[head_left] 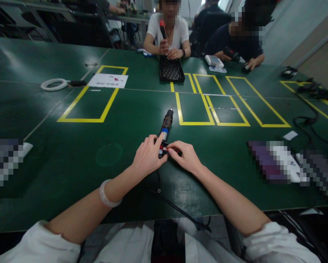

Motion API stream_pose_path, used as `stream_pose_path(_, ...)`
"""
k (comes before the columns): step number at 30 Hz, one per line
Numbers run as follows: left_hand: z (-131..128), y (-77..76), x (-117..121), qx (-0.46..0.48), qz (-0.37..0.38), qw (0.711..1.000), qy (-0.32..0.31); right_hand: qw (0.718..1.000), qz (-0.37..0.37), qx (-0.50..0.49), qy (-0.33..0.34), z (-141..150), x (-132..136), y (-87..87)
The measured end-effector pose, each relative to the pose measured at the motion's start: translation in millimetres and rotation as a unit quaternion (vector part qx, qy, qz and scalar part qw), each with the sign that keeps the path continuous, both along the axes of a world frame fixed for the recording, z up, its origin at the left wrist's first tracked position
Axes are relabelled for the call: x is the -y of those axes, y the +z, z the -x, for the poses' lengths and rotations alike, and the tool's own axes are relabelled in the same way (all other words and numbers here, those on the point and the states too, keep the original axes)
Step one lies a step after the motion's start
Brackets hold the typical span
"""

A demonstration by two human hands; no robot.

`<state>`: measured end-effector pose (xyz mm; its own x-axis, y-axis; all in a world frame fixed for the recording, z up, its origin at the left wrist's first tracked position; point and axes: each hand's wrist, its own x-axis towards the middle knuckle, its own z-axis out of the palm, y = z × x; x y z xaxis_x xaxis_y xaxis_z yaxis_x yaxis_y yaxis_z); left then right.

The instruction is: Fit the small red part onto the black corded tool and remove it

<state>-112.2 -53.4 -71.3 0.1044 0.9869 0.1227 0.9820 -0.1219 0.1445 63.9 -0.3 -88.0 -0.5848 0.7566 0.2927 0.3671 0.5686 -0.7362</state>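
A black pen-shaped electric tool (166, 124) with a blue band lies on the green table (71, 157), tip pointing away from me. My left hand (149, 157) wraps its near end, index finger stretched along the barrel. My right hand (186, 156) pinches the tool's red-and-black rear end from the right. A black cable (177, 208) runs from the tool back over the table edge toward me.
Yellow tape rectangles (92, 95) mark the table. A black tray (171, 70) sits before a person opposite holding a similar tool; another person sits to their right. A tape roll (53, 84) and a paper sheet (108, 80) lie far left. Cables (306, 120) trail at right.
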Motion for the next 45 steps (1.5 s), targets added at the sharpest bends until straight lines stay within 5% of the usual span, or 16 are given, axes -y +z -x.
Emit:
stream_pose_path(7, -2.1, 1.1, -1.8, -0.017, -0.002, 1.000, 0.022, 0.999, 0.036, -0.013, -0.019, -1.2, -1.9, -1.7)
stream_pose_path(17, 18.1, 4.9, -10.7, -0.043, 0.018, 0.998, 0.043, 0.995, 0.079, -0.046, 0.040, -0.8, -6.1, -9.0)
stream_pose_path(26, 114.3, 9.2, -33.5, -0.021, 0.071, 0.981, 0.177, 0.996, 0.071, -0.045, 0.038, -7.1, -13.9, -11.9)
stream_pose_path(34, 211.8, 14.5, -26.0, 0.025, 0.084, 0.941, 0.328, 0.996, 0.069, -0.031, 0.045, -7.6, -13.5, -12.2)
stream_pose_path(40, 248.7, 16.5, -15.7, 0.014, 0.100, 0.905, 0.413, 0.996, 0.064, -0.034, 0.047, -7.9, -14.1, -11.0)
stream_pose_path(45, 254.0, 8.3, -7.9, -0.001, 0.023, 0.907, 0.420, 0.996, 0.064, -0.034, 0.050, -7.5, -14.8, -11.3)
